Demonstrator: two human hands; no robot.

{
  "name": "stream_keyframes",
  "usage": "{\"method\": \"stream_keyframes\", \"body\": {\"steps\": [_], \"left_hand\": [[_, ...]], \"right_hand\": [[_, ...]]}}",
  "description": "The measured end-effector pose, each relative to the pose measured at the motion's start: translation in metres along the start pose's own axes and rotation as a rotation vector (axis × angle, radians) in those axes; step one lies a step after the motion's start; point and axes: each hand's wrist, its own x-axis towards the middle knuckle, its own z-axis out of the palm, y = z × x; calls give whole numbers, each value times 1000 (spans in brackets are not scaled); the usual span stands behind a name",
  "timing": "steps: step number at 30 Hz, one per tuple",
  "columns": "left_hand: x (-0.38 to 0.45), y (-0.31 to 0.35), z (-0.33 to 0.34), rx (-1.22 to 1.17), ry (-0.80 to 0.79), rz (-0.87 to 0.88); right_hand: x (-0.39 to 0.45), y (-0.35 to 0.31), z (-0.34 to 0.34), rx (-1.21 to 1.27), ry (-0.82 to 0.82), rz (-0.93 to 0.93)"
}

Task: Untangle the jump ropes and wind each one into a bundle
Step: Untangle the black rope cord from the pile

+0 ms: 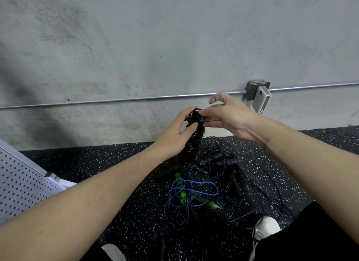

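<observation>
Head view shows the left hand [175, 133] gripping an upright black rope bundle [195, 138] while the right hand [226, 116] pinches cord at its top, above the tangled ropes [204, 186] on the floor [116, 169]

Speckled black floor [120, 163] carries tangled jump ropes [209, 186] and white shoes [268, 226].

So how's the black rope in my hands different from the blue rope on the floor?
The black rope is wound tightly round its handles into an upright bundle, gripped by the left hand and pinched by the right hand; the blue rope lies loose and tangled, untouched. The black one has black handles, the blue one green. Both are jump ropes.
</observation>
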Motion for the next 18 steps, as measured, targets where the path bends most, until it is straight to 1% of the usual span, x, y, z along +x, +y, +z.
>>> {"method": "stream_keyframes", "body": {"steps": [2,4,6,9,11,15,18], "left_hand": [[-1,2,-1,-57,-32,-13],[-2,4,0,-155,-24,-15],[-2,5,2,-314,18,-22],[0,9,6,-564,54,-83],[1,9,6,-561,96,-95],[2,2,1,-432,116,-79],[2,2,-1,-354,155,-65]], "right_hand": [[0,0,-2,41,-40,3],[-1,-1,-2,110,-89,4],[-1,-3,-2,191,-137,6],[-1,-4,0,269,-184,10],[0,-4,1,250,-177,23],[0,-3,-2,94,-139,84],[0,-4,-4,75,-143,129]]}}
